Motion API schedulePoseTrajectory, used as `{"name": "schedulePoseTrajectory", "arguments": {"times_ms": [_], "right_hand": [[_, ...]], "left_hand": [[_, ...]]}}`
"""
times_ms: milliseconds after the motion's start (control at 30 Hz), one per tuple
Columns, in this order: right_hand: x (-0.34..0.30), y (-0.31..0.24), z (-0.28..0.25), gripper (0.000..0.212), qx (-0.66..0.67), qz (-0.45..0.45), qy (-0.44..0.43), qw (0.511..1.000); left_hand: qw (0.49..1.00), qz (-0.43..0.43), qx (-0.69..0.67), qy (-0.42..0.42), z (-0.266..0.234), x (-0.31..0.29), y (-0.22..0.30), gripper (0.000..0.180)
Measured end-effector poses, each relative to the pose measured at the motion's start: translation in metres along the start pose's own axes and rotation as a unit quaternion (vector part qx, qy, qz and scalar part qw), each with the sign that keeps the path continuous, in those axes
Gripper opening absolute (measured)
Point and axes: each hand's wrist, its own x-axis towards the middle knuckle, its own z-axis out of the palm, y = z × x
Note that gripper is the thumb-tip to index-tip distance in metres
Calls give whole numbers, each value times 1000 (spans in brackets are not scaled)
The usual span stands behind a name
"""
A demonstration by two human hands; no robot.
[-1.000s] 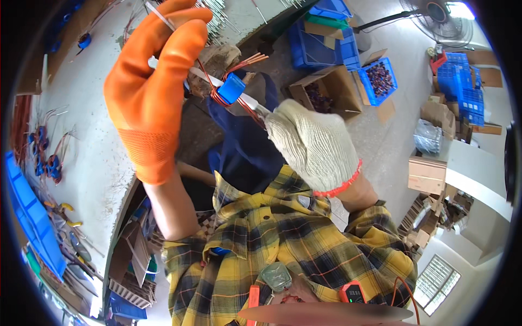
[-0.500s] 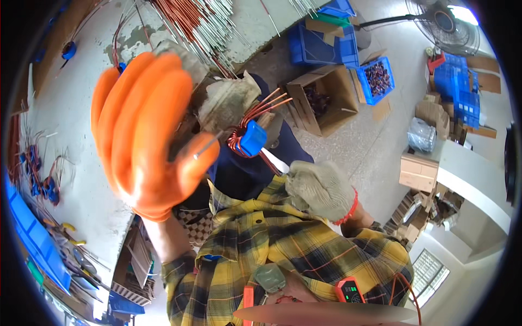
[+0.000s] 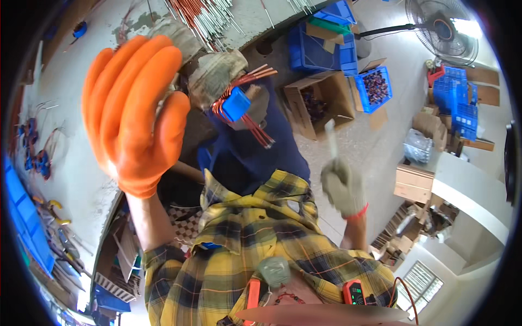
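My left hand, in an orange glove, is raised at left with its fingers stretched side by side and the thumb bent toward them. I cannot make out anything held in it. To its right, a blue ring-shaped coil wound with copper-coloured wires rests against a grey cloth-wrapped mass. Wire ends stick out from the coil on two sides. My right hand, in a pale knitted glove, is closed on a slim white stick-like tool, blurred, pointing away from me and apart from the coil.
Long copper-coloured wires with silvery ends lie on the grey bench. More blue coils lie at left. Beyond my right hand stand an open cardboard box, a blue crate of small parts and a standing fan.
My right hand has moved right, away from the coil, with the white tool turned to point away from me. The left hand and the coil appear shifted left and up.
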Motion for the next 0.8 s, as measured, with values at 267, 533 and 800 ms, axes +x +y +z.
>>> {"name": "schedulePoseTrajectory", "arguments": {"times_ms": [267, 533, 800], "right_hand": [[119, -75, 40, 22, -94, -769, 101, 624], [77, -164, 31, 17, -136, -808, 81, 567], [107, -116, 34, 27, 197, -577, -134, 781]], "left_hand": [[994, -75, -79, -23, -8, -9, 51, 34], [967, -164, -192, 32, 3, -20, 74, 44], [990, -122, -51, -57, -27, 40, 78, 50]]}}
